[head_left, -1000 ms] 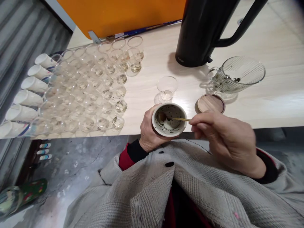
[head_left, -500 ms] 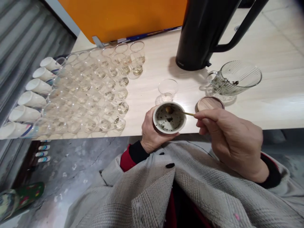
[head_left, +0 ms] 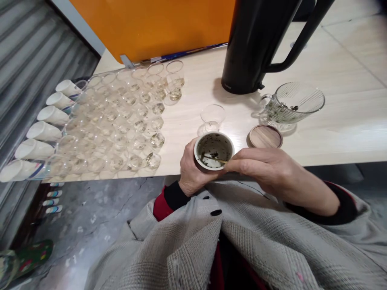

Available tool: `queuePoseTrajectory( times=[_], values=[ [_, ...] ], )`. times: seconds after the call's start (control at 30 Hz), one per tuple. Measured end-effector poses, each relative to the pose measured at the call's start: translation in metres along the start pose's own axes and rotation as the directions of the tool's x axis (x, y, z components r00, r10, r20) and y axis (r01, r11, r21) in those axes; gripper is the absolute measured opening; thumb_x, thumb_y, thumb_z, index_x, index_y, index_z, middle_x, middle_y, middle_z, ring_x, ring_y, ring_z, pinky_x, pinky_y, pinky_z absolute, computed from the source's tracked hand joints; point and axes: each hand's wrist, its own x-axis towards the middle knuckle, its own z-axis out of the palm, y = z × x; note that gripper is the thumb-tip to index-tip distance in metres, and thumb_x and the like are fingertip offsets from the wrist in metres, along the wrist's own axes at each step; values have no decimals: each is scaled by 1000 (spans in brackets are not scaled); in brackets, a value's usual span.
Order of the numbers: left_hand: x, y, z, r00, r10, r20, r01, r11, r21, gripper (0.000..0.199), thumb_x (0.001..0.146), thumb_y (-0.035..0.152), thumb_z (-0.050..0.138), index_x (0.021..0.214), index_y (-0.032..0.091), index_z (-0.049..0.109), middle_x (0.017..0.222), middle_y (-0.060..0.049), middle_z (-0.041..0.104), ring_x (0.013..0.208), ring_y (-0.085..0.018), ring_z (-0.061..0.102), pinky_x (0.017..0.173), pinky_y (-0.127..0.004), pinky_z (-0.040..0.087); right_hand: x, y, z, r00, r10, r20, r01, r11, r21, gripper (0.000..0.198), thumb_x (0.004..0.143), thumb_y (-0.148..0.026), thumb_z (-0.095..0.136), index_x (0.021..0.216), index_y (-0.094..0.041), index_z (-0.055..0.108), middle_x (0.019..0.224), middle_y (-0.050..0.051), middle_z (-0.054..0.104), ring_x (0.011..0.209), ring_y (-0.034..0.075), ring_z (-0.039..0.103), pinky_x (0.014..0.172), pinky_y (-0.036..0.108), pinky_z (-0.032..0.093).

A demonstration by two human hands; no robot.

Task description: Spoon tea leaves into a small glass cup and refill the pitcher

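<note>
On the pale table (head_left: 196, 90), an orange panel (head_left: 163, 28) along the back, tall black kettle (head_left: 248, 48) in front of its right end, top cut off by the frame. Left side is a block of clear cups (head_left: 116, 125) in tight rows; many show leaf at the bottom. White paper cups (head_left: 44, 133) line the block's far left. Ribbed glass mug (head_left: 284, 114) sits right of the kettle, dark bits inside.

Right hand (head_left: 266, 169): thumb and forefinger pinched on the spoon handle, over the near table edge. Left hand (head_left: 195, 169): wrapped round the side of the jar, fingers curled, good hold. Jar (head_left: 223, 145) is up at the near edge, mouth to camera; can't tell if its base touches the table. Lone clear cup (head_left: 213, 114) just beyond it, wood disc (head_left: 266, 137) to its right, near the mug.

Thin spoon (head_left: 216, 160) is in the jar, head low among leaf bits (head_left: 215, 154). Can't tell if it carries a load.

My read: step in hand is working the spoon through the leaf. Next move calls for a steady jar and a level spoon head past the rim, so nothing spills.
</note>
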Motion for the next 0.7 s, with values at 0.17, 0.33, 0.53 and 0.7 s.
queuePoseTrajectory(
  times=[0.17,0.33,0.53,0.7],
  values=[
    [0,-1,0,1000,22,-7,-22,1000,-12,108,66,69,98,153,28,50,137,-11,70,123,-32,73,103,-53,64,1,5,-12,999,0,-32,-2,998,-69,30,111,-7,48,123,-21,71,105,7,75,87,18,71,72,28,56],
    [-1,-3,-1,999,44,-7,-44,999,-22,105,69,74,94,154,28,50,135,-10,71,119,-32,75,99,-53,65,4,3,0,995,-54,-79,40,985,-169,31,111,-6,42,120,-18,69,100,8,72,81,18,66,67,29,52],
    [-1,-5,-3,996,87,6,-87,996,17,110,66,73,96,154,26,49,135,-12,70,121,-33,73,101,-53,64,-8,-9,-8,1000,15,12,-15,1000,-15,31,109,-4,48,125,-20,69,100,6,73,85,17,70,69,26,57],
    [-1,-4,-4,994,103,33,-103,995,9,110,69,71,96,156,26,47,139,-12,68,125,-32,72,105,-51,63,-10,-2,-1,989,-10,-147,-10,991,-133,30,111,-4,45,128,-17,66,102,8,74,84,17,69,68,28,54]
  ],
)
